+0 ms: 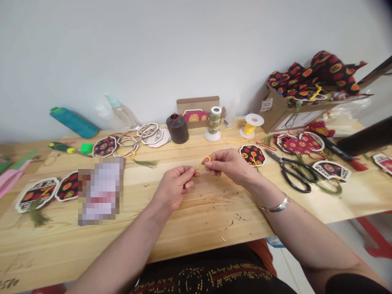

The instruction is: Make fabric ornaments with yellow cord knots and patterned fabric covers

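Note:
A thin yellow cord (pixel 202 159) forms a small loop between my two hands, above the middle of the wooden table. My left hand (pixel 176 184) pinches its lower left part between thumb and fingers. On the loop's right side, my right hand (pixel 228 165) has thumb and forefinger closed on the cord. A silver bracelet is on my right wrist. Just behind my right hand lies a patterned ornament (pixel 252 155) with yellow cord on it. Black-handled scissors (pixel 292 169) lie partly opened to the right of that hand.
Along the wall stand a black thread spool (pixel 177 129), a green thread cone (pixel 215 120) and a yellow cord spool (pixel 251 125). A cardboard box (pixel 288 116) of patterned cloth is at back right. More ornaments lie left and right on the wooden table (pixel 171 241).

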Action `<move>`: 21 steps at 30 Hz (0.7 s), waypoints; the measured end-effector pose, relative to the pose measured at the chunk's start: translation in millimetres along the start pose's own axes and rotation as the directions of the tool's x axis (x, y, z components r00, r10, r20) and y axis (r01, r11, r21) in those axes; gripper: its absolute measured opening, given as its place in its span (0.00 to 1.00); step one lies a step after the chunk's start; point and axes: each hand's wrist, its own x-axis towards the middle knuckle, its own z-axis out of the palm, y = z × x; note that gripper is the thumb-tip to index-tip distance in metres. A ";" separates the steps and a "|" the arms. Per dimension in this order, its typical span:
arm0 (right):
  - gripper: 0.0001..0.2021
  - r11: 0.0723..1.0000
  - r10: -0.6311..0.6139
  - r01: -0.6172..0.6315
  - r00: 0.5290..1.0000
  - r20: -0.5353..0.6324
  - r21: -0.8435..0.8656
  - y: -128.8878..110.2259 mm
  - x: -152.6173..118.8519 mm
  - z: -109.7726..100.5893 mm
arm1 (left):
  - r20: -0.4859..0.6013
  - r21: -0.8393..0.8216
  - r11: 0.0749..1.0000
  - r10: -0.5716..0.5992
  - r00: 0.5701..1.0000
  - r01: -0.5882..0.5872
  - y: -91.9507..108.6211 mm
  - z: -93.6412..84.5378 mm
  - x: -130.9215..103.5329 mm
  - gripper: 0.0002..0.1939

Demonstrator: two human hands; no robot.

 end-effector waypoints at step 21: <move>0.16 0.547 -0.597 0.514 0.793 0.122 -0.661 10.2 -2.3 9.9 | -0.073 0.239 0.946 0.242 0.968 -0.218 -7.6 3.7 -0.4 0.08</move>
